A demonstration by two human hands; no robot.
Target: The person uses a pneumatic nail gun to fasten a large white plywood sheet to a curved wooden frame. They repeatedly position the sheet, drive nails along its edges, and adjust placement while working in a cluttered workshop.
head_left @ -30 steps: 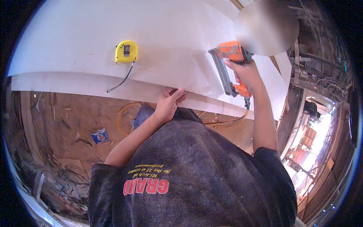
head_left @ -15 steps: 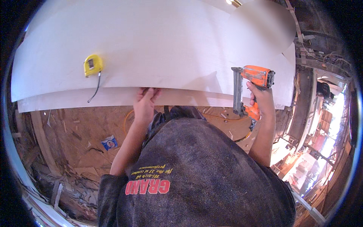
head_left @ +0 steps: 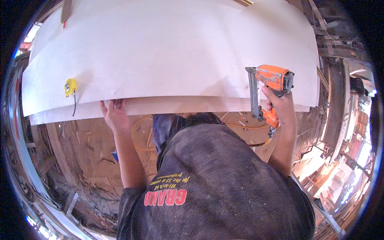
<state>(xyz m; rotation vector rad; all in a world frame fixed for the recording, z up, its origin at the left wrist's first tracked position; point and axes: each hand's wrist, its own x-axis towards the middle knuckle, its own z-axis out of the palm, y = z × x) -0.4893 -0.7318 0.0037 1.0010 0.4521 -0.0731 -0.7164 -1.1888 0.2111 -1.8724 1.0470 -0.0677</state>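
The upper white panel (head_left: 160, 56) lies over the lower panel (head_left: 172, 105), edges not yet flush, our left hand (head_left: 116, 116) at its near edge, fingers too hidden to tell their grip, while we wrap our right hand's (head_left: 282, 105) fingers round the orange pneumatic nailer (head_left: 274, 77) toward its right side.

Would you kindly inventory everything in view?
Large flat sheets: at least 2, white, overlapping, upper half.
Boxy nail gun: 1, orange and grey, right.
Rounded tape measure: 1, yellow, on upper sheet, left.
Flat wooden strip: 1, brown, top left.
Thin hose: 1, yellow, brown floor, centre.
Small packet: 1, blue, floor left, mostly hidden.
Wooden scraps: many, brown, floor.
Background clutter: uncounted, mixed, right edge.
Printed shirt: 1, dark, bottom centre.
Left grip: 1, bare, at upper sheet's edge.
Right grip: 1, bare, around nail gun.
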